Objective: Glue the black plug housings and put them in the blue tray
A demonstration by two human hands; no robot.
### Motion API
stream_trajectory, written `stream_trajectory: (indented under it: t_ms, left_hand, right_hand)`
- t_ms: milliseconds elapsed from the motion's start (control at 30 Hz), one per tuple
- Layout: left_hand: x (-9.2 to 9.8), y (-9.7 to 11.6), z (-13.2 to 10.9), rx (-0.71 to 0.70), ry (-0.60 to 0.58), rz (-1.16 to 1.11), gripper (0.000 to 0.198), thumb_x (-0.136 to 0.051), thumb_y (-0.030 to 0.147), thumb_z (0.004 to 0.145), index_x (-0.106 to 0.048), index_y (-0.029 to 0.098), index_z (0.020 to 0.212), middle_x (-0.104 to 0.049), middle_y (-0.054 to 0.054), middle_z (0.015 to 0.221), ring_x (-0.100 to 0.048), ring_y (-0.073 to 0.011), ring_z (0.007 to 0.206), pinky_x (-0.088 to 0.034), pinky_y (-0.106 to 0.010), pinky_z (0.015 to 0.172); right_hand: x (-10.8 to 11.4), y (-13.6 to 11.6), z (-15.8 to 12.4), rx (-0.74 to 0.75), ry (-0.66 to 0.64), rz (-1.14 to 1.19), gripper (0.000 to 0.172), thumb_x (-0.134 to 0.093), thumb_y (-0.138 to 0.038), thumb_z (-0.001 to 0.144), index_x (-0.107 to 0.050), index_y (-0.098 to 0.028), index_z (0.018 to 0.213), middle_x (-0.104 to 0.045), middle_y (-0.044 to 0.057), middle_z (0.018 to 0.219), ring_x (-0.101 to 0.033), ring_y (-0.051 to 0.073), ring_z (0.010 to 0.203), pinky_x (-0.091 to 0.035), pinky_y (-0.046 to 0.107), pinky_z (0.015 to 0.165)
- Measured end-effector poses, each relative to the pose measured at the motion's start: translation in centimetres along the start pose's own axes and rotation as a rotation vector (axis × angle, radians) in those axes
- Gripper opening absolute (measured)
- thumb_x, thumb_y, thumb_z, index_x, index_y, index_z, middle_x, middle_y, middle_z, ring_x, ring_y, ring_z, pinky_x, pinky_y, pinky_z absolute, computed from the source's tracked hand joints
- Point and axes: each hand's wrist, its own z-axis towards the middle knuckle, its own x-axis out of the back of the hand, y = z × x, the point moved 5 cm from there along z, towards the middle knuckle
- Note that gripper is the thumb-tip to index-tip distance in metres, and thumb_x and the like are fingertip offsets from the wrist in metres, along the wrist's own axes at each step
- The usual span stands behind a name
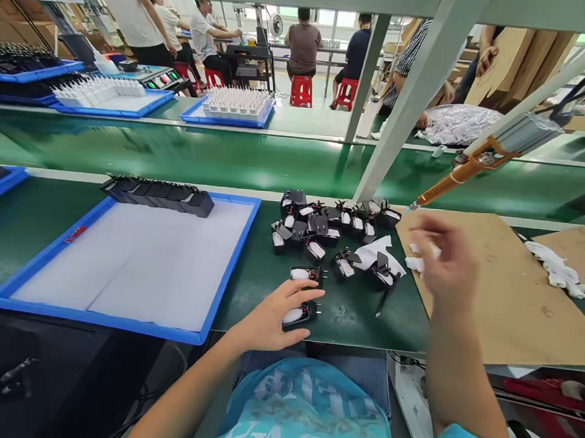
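Two small black housings (293, 316) with red wires showing lie right of the blue-rimmed tray (133, 271), close to the tray's front-right corner. Left hand (276, 311) is over them, open with fingers spread; can't really tell how much it's touching. Right hand (447, 260) is a blur way further right of the tray, over the cardboard sheet (512, 301), so no clue if it's gripping anything. There's a messy heap of similar units (317, 225) off the tray's back-right corner, plus a neat row of black cases (161, 195) along its back edge.
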Motion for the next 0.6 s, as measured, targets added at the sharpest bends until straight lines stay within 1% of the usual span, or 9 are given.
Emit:
stream_trajectory:
  t_ms: [67,100,167,233,267,333,433,533,600]
  left_hand:
    - [-0.2,0.1,0.5,-0.012,-0.034,-0.042,0.060,-0.063,0.018,0.077,-0.046,0.028,0.134,-0.042,-0.007,0.143,-0.040,-0.0259,0.130,-0.036,-0.043,0.108]
    - [-0.2,0.2,0.7,-0.012,-0.040,-0.057,0.055,-0.062,0.015,0.077,-0.049,0.027,0.130,-0.045,-0.007,0.141,-0.041,-0.0251,0.129,-0.037,-0.043,0.108]
    - [-0.3,0.1,0.7,0.007,-0.027,-0.082,0.050,-0.059,0.010,0.076,-0.053,0.026,0.123,-0.049,-0.005,0.137,-0.043,-0.0231,0.126,-0.037,-0.042,0.107]
    - [-0.2,-0.1,0.7,0.052,-0.011,-0.119,0.048,-0.056,0.007,0.075,-0.054,0.024,0.119,-0.052,-0.005,0.135,-0.045,-0.0219,0.124,-0.038,-0.041,0.106]
    - [-0.3,-0.3,0.6,0.077,-0.013,-0.146,0.047,-0.056,0.006,0.074,-0.054,0.024,0.117,-0.052,-0.005,0.135,-0.046,-0.0218,0.123,-0.039,-0.041,0.105]
    - [-0.3,-0.5,0.6,0.116,-0.031,-0.203,0.045,-0.057,0.006,0.072,-0.054,0.023,0.114,-0.052,-0.005,0.136,-0.047,-0.0222,0.123,-0.040,-0.041,0.103]
    - [-0.4,-0.7,0.6,0.136,-0.051,-0.252,0.044,-0.057,0.006,0.069,-0.053,0.023,0.110,-0.052,-0.005,0.136,-0.048,-0.0231,0.122,-0.040,-0.041,0.103]
    - [-0.5,-0.8,0.7,0.132,-0.009,-0.264,0.045,-0.056,0.004,0.068,-0.050,0.022,0.109,-0.056,-0.006,0.129,-0.052,-0.0214,0.117,-0.041,-0.039,0.101]
    - [-0.6,-0.9,0.6,0.120,0.051,-0.222,0.044,-0.055,0.005,0.069,-0.049,0.021,0.109,-0.059,-0.005,0.120,-0.053,-0.0202,0.113,-0.042,-0.036,0.099]
  right_hand:
    - [4.9,4.9,1.0,-0.032,0.459,0.150,0.035,-0.061,-0.021,0.081,-0.056,-0.030,0.115,-0.059,0.003,0.091,-0.061,0.017,0.081,-0.050,0.037,0.075]
    - [6.3,7.6,1.8,-0.035,0.526,0.233,0.042,-0.064,-0.019,0.074,-0.055,-0.030,0.113,-0.059,0.004,0.096,-0.061,0.018,0.088,-0.049,0.037,0.073]
    - [7.3,12.7,3.9,-0.181,0.444,0.266,0.060,-0.066,-0.018,0.069,-0.045,-0.034,0.122,-0.050,0.010,0.121,-0.057,0.021,0.104,-0.048,0.039,0.073]
    - [6.4,16.2,5.9,-0.322,0.213,0.210,0.069,-0.061,-0.018,0.073,-0.033,-0.038,0.132,-0.036,0.014,0.138,-0.050,0.022,0.116,-0.049,0.038,0.071]
    - [5.6,17.2,6.7,-0.356,0.127,0.207,0.068,-0.060,-0.017,0.074,-0.032,-0.039,0.132,-0.035,0.014,0.140,-0.049,0.021,0.118,-0.049,0.037,0.071]
    - [3.9,18.1,7.6,-0.391,0.003,0.225,0.064,-0.060,-0.014,0.075,-0.036,-0.038,0.130,-0.039,0.014,0.138,-0.051,0.018,0.116,-0.049,0.034,0.072]
    - [1.4,18.5,8.1,-0.450,-0.057,0.260,0.067,-0.064,-0.010,0.071,-0.039,-0.034,0.128,-0.046,0.015,0.132,-0.059,0.016,0.105,-0.050,0.032,0.070]
    - [0.0,19.0,8.1,-0.510,-0.039,0.289,0.069,-0.064,-0.009,0.070,-0.035,-0.028,0.130,-0.051,0.018,0.126,-0.063,0.017,0.097,-0.049,0.032,0.068]
    - [-0.3,19.4,8.3,-0.526,0.012,0.299,0.059,-0.060,-0.013,0.076,-0.036,-0.025,0.128,-0.054,0.018,0.122,-0.065,0.016,0.092,-0.049,0.033,0.069]
